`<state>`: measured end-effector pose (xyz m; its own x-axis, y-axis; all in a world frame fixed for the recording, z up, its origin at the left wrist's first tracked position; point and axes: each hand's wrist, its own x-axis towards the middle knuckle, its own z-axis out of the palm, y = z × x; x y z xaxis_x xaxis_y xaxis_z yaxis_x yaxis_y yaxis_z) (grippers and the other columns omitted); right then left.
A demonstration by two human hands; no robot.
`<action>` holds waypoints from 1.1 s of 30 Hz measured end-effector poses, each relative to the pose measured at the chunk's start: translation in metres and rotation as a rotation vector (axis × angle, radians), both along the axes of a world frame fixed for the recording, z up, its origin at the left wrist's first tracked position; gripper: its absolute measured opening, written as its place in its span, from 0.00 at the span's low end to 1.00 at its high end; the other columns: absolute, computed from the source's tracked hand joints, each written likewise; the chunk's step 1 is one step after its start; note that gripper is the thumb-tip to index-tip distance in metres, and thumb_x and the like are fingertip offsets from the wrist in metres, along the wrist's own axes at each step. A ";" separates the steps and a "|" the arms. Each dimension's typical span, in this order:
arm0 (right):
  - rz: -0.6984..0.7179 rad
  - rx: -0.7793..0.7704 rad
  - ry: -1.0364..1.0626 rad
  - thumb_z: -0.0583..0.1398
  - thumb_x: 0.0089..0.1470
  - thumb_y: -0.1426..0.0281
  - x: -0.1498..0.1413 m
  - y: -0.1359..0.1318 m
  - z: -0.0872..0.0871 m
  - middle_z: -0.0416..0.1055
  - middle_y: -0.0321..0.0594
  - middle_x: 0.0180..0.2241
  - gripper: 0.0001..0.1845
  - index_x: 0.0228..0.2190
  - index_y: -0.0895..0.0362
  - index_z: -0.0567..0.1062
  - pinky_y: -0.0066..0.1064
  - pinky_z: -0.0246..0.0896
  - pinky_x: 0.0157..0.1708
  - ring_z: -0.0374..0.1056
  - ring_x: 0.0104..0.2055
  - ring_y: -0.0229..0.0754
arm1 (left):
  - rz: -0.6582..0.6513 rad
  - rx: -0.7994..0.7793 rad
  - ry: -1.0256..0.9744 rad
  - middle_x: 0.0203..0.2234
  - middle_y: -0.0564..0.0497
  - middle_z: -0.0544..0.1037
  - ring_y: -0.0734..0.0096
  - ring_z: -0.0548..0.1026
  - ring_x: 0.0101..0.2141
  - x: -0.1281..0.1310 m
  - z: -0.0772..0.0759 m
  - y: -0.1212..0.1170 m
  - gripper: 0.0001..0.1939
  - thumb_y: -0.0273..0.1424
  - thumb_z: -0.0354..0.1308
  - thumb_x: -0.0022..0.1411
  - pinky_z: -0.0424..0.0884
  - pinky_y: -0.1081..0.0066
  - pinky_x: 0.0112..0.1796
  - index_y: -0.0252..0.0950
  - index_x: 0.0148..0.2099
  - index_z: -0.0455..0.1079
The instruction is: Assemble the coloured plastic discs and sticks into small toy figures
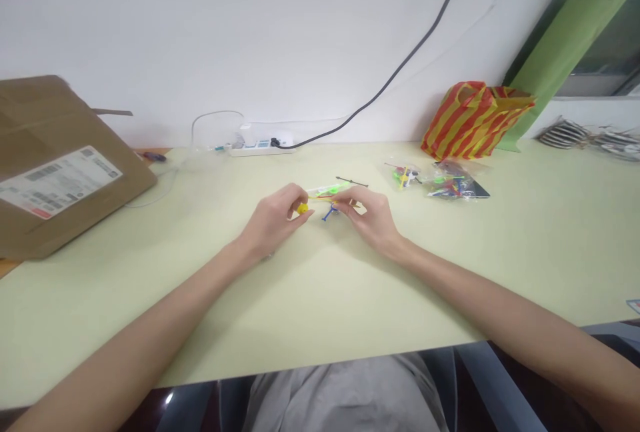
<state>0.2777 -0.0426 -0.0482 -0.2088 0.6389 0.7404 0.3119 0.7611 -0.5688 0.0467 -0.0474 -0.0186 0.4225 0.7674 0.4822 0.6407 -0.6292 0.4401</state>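
My left hand (pixel 274 219) is closed, with a small rounded yellow plastic piece (pixel 303 208) between thumb and fingers. Opposite it, my right hand (pixel 369 215) pinches a thin yellow plastic part whose ends show past the fingertips. A blue forked plastic piece (pixel 329 211) sits just under the right fingertips; whether it is held or lies on the table I cannot tell. Behind the hands lie bright green plastic parts (pixel 333 189), a white strip (pixel 316 190) and a dark thin rod (pixel 352 182). Red shows between the hands, too small to name.
A cardboard box (pixel 65 119) stands at left. Along the wall are a power strip (pixel 260 147) with a black cable (pixel 400 69) and a screwdriver-like tool (pixel 154 157). Bags of coloured parts (pixel 453 185) lie right, before a striped bag (pixel 470 122). The pale table (pixel 320 312) ends near my lap.
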 end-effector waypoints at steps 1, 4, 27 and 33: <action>-0.011 -0.012 0.024 0.63 0.63 0.67 -0.001 -0.004 0.002 0.80 0.39 0.36 0.04 0.37 0.54 0.78 0.35 0.69 0.38 0.74 0.37 0.42 | -0.009 -0.055 -0.102 0.29 0.55 0.71 0.73 0.67 0.27 0.002 0.001 -0.001 0.09 0.37 0.61 0.65 0.64 0.71 0.31 0.38 0.40 0.67; -0.058 -0.019 0.093 0.64 0.63 0.66 -0.006 -0.015 0.008 0.77 0.37 0.33 0.05 0.35 0.54 0.75 0.34 0.68 0.35 0.72 0.34 0.41 | -0.029 -0.242 -0.368 0.26 0.55 0.71 0.76 0.66 0.23 0.008 0.003 -0.003 0.13 0.41 0.66 0.61 0.62 0.73 0.25 0.37 0.37 0.72; 0.062 0.281 -0.036 0.59 0.66 0.75 -0.004 -0.021 0.014 0.76 0.42 0.37 0.10 0.43 0.51 0.78 0.39 0.71 0.41 0.73 0.40 0.43 | -0.216 -0.475 -0.651 0.29 0.48 0.82 0.63 0.82 0.29 0.029 0.001 -0.023 0.13 0.37 0.71 0.59 0.80 0.65 0.35 0.34 0.43 0.81; 0.065 0.234 -0.056 0.57 0.68 0.74 -0.002 -0.017 0.013 0.75 0.42 0.38 0.13 0.46 0.49 0.79 0.37 0.72 0.41 0.73 0.42 0.42 | -0.239 -0.615 -0.771 0.30 0.47 0.82 0.65 0.80 0.26 0.026 -0.003 -0.016 0.15 0.36 0.73 0.56 0.80 0.63 0.32 0.33 0.43 0.81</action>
<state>0.2755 -0.0599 -0.0355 -0.2883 0.4353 0.8529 0.2844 0.8894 -0.3578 0.0724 -0.0638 -0.0218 0.3377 0.9106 0.2384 -0.0676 -0.2292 0.9710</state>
